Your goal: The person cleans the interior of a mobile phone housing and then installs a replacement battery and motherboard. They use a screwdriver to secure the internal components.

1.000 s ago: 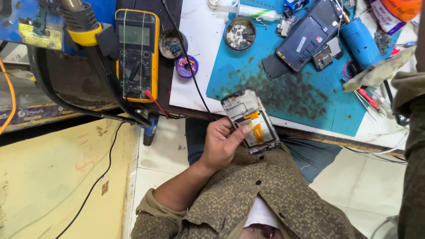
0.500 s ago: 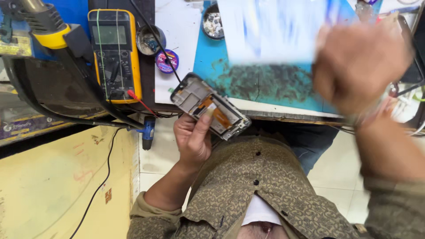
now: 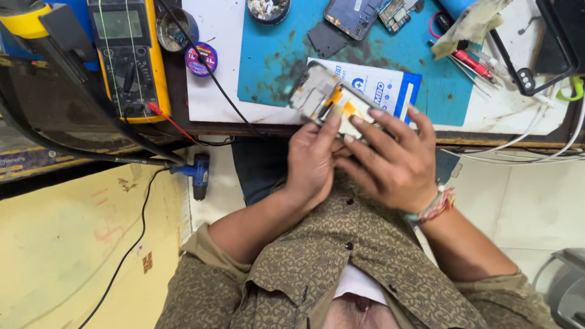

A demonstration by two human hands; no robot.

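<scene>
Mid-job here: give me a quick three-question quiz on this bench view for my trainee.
1. True or false: both hands are on the opened phone.
2. What lies on the blue mat just behind the phone: A) a white and blue packet, B) a hammer, C) a mug?
3. Which device stands at the bench's left end?

Key
1. True: the left hand and right hand hold it at the bench edge.
2. A, the packet.
3. A yellow multimeter.
</scene>
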